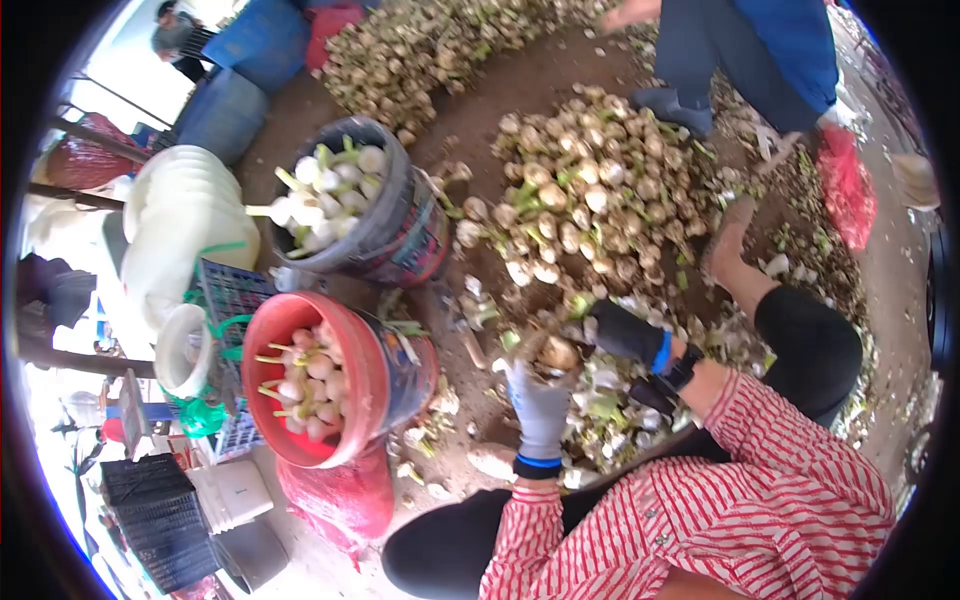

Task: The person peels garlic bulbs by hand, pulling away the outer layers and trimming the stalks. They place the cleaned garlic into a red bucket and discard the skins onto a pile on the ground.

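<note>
My left hand (541,410), in a pale grey glove with a blue cuff, is closed round a brownish onion (558,352) in front of my knees. Bits of root or dry skin stick out by its fingers. Close on the right side of the onion is my right hand (628,335), in a black glove, with its fingers curled. What those fingers hold, if anything, is hidden. Beyond both hands spreads a heap of unpeeled onions (600,190), some with green stems. White and green peelings (605,400) lie beneath my hands.
To the left stand a red bucket (262,395) and a dark bucket (405,165), both holding peeled white onions. A red sack (345,495) lies by the red bucket. Another person's legs (715,55) are at the upper right. A second onion heap (410,60) lies farther back.
</note>
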Demonstrator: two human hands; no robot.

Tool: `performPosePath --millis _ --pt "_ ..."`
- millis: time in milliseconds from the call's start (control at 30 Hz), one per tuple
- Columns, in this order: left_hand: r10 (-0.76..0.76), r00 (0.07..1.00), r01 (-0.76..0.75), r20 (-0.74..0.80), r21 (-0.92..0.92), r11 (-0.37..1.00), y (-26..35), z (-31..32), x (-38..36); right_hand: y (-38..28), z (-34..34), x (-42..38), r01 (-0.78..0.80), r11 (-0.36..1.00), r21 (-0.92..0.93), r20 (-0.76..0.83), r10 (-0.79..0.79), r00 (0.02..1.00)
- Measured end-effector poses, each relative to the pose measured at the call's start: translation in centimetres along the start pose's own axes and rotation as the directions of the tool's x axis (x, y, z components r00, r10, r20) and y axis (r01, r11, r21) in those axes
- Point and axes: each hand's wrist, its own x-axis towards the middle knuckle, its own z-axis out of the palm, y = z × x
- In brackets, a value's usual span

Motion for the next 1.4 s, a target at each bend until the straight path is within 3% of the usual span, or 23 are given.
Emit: performPosePath --millis 33,100,167,200,300,367,433,467,500,567,600,633,700,767,833,900,967,1067,1167,1233,1300,1367,1400 --pt "0.002 1.0 -0.002 -0.009 -0.003 1.0 0.5 -0.1 0.2 1.0 0.5 -0.3 0.001 0.985 0.174 -0.063 0.01 0.998" --pt "0.07 0.998 -0.069 -0.007 0.055 0.996 -0.2 -0.3 0.2 0.0 -1.1 -1.0 -0.229 0.971 0.066 0.1 0.222 0.97" --pt "-0.021 1.0 0.021 0.002 -0.066 0.998 -0.5 -0.3 0.0 3.6 -0.5 -1.9 0.004 0.958 -0.286 0.14 0.037 0.989" --pt "-0.099 0.994 0.109 0.052 -0.247 0.963 -0.6 -0.3 -0.1 -0.2 -2.5 -1.0 -0.132 0.977 0.168 0.148 0.108 0.983" --pt "-0.231 0.948 0.317 0.218 -0.614 0.722 -0.1 -0.6 -0.2 -1.3 -2.3 -1.1 -0.094 0.891 0.445 0.056 0.078 0.995" --pt "-0.268 0.895 0.439 0.355 -0.808 0.393 0.7 -1.0 0.0 1.6 -1.0 -1.8 -0.206 0.915 0.347 0.059 0.198 0.978" --pt "-0.246 0.891 0.442 0.381 -0.851 0.283 0.1 -0.4 -0.2 0.9 0.6 -1.8 -0.125 0.951 0.282 -0.218 0.191 0.957" --pt "-0.245 0.891 0.44 0.383 -0.863 0.249 -0.5 -0.1 -0.3 0.6 0.7 -2.0 -0.352 0.917 0.189 -0.186 0.385 0.904" --pt "-0.242 0.893 0.433 0.38 -0.874 0.222 -1.1 -0.1 -0.4 0.2 1.0 -1.8 -0.388 0.901 0.193 -0.178 0.421 0.89" --pt "-0.209 0.881 0.461 0.424 -0.869 0.181 -2.3 -0.1 -0.6 -0.6 1.1 -1.2 0.054 0.954 0.294 -0.268 0.028 0.963" --pt "-0.302 0.852 0.486 0.427 -0.859 0.157 -3.6 0.1 -1.3 -0.3 1.7 -1.9 -0.029 0.963 0.269 -0.26 0.102 0.96" --pt "-0.248 0.892 0.448 0.378 -0.812 0.375 -3.7 -0.2 -0.9 -0.7 1.7 -1.9 -0.103 0.965 0.24 -0.255 0.165 0.953" --pt "-0.278 0.754 0.584 0.595 -0.801 -0.132 -1.3 -1.2 -0.3 -1.2 2.0 -2.1 -0.029 1.0 -0.013 -0.397 0.021 0.917" --pt "-0.34 0.77 0.59 0.54 -0.805 0.059 -1.1 -0.9 0.0 -1.4 1.7 -1.5 -0.161 0.949 0.273 -0.276 0.237 0.931" --pt "-0.393 0.789 0.584 0.473 -0.775 0.241 -1.1 -0.7 0.0 -2.6 0.6 -1.5 -0.13 0.965 0.229 -0.294 0.196 0.936" --pt "-0.376 0.922 0.371 0.091 -0.486 0.791 -1.2 -0.7 0.0 -3.1 0.1 -1.7 -0.277 0.927 0.254 -0.103 0.311 0.945" --pt "-0.444 0.881 0.417 0.165 -0.713 0.563 -0.2 -1.9 0.3 -2.7 -0.5 -2.0 -0.268 0.825 0.496 -0.032 0.326 0.945" --pt "-0.467 0.865 0.437 0.184 -0.734 0.519 -0.4 -1.7 0.4 -2.5 -0.8 -2.1 -0.187 0.7 0.689 0.051 0.212 0.976" --pt "-0.29 0.936 0.345 0.2 -0.688 0.639 -0.2 -1.3 0.3 -2.3 -1.4 -1.5 0.122 0.887 0.445 -0.04 -0.116 0.992" --pt "-0.271 0.891 0.452 0.363 -0.666 0.594 -0.6 -1.6 0.1 -1.5 -3.1 -1.2 -0.049 0.824 0.565 0.15 -0.044 0.988" --pt "-0.229 0.903 0.382 0.363 -0.437 0.814 -3.8 -1.4 -0.5 -1.6 -4.0 -0.9 -0.228 0.735 0.638 0.343 -0.006 0.939" --pt "-0.172 0.85 0.519 0.497 -0.847 0.117 -1.5 -1.5 -0.6 -3.1 -4.4 0.1 -0.346 0.736 0.582 -0.067 0.467 0.882" --pt "-0.229 0.848 0.515 0.478 -0.846 0.14 -0.2 -1.1 -0.3 -2.8 -3.9 -0.1 -0.345 0.736 0.582 -0.067 0.466 0.882"
